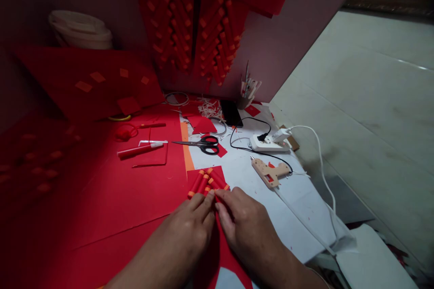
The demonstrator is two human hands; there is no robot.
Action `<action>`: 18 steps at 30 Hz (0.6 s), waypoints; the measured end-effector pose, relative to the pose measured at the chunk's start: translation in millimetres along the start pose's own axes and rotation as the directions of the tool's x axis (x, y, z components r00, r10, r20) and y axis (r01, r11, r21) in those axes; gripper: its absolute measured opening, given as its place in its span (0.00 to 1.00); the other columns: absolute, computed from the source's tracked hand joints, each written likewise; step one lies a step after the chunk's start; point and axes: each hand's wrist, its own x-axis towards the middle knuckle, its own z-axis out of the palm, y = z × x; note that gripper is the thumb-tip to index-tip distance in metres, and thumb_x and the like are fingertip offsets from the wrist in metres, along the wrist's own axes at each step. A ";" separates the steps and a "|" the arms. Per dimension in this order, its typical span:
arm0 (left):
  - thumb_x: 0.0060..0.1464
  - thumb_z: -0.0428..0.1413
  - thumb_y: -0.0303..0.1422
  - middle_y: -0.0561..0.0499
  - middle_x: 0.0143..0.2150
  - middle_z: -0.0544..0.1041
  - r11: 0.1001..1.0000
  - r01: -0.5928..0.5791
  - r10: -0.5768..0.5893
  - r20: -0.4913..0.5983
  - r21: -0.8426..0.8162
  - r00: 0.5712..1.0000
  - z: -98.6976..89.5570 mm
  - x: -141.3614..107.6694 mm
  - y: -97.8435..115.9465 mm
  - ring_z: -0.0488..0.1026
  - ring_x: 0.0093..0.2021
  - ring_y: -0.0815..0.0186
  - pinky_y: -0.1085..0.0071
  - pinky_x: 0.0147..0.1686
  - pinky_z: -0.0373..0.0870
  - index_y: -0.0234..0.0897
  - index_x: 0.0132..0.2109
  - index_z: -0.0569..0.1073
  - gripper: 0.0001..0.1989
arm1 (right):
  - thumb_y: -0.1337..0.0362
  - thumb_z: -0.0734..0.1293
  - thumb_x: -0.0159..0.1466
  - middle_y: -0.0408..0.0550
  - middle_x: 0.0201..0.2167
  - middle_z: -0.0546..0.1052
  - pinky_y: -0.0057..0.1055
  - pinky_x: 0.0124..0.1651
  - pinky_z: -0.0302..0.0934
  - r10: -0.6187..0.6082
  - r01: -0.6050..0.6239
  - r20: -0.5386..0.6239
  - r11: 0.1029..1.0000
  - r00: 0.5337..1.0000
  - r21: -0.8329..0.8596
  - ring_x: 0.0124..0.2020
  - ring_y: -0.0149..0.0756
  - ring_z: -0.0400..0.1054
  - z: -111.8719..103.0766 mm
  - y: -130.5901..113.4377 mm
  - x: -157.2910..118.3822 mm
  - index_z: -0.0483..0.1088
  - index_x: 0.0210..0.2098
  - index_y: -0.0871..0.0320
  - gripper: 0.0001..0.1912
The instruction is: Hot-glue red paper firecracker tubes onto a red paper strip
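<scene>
Several red paper rolls (197, 183) with orange ends lie in a slanted pattern on a red paper strip (225, 253) near the front of the table. Closed fingers of my left hand (196, 216) press at the lower end of these rolls. My right hand (242, 216) meets it there, thumb and index finger pinched together. Whatever lies between the fingertips is too hidden to name. Beyond the rolls are black-handled scissors (203, 144), and to the right a beige glue gun (269, 172) rests on its side.
A white power strip (269, 143) with cables sits at the right, near a black phone (231, 113) and a brush cup (244, 99). Red paper (135, 203) covers the left side, with a red marker (139, 150). Firecracker-like decorations (220, 40) hang at the back.
</scene>
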 end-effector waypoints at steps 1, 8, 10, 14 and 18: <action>0.63 0.51 0.25 0.39 0.56 0.81 1.000 0.010 -0.010 -0.002 -0.007 1.000 0.1 0.3 0.1 0.77 0.52 0.57 0.63 0.56 0.70 0.31 0.51 0.80 0.15 | 0.68 0.59 0.70 0.46 0.32 0.75 0.32 0.32 0.66 -0.001 0.001 0.003 1.000 1.000 0.000 0.30 0.38 0.73 -0.3 -0.2 0.3 0.74 0.47 0.55 0.12; 0.63 0.51 0.25 0.40 0.56 0.81 0.999 0.022 -0.022 -0.006 0.024 1.000 0.3 1.3 1.4 0.79 0.51 0.57 0.63 0.57 0.71 0.31 0.46 0.81 0.14 | 0.69 0.61 0.69 0.46 0.33 0.78 0.31 0.34 0.67 -0.015 0.013 0.060 0.999 0.998 0.037 0.32 0.36 0.73 -3.4 2.5 5.5 0.74 0.43 0.55 0.11; 0.64 0.49 0.24 0.41 0.55 0.82 0.999 0.024 -0.024 0.001 0.039 1.000 1.1 0.6 2.1 0.78 0.53 0.56 0.63 0.59 0.70 0.30 0.45 0.81 0.15 | 0.68 0.61 0.69 0.46 0.33 0.78 0.31 0.34 0.67 -0.013 0.008 0.090 0.999 0.996 0.049 0.32 0.36 0.73 -4.1 4.2 6.9 0.74 0.42 0.54 0.10; 0.65 0.46 0.23 0.41 0.56 0.81 0.997 0.035 -0.035 0.003 0.063 0.999 2.6 -0.6 3.6 0.77 0.56 0.54 0.60 0.60 0.69 0.28 0.47 0.80 0.17 | 0.68 0.61 0.69 0.45 0.34 0.79 0.31 0.33 0.66 -0.009 0.003 0.116 0.999 0.993 0.054 0.33 0.36 0.74 -5.3 6.1 8.3 0.74 0.42 0.54 0.10; 0.65 0.45 0.22 0.39 0.57 0.80 0.999 0.035 -0.035 0.001 0.036 0.999 3.8 -1.2 3.3 0.76 0.56 0.53 0.60 0.59 0.70 0.28 0.45 0.81 0.18 | 0.68 0.62 0.68 0.45 0.33 0.78 0.31 0.31 0.64 0.005 -0.009 0.143 1.000 0.990 0.029 0.31 0.35 0.72 -9.9 5.2 12.7 0.73 0.39 0.54 0.08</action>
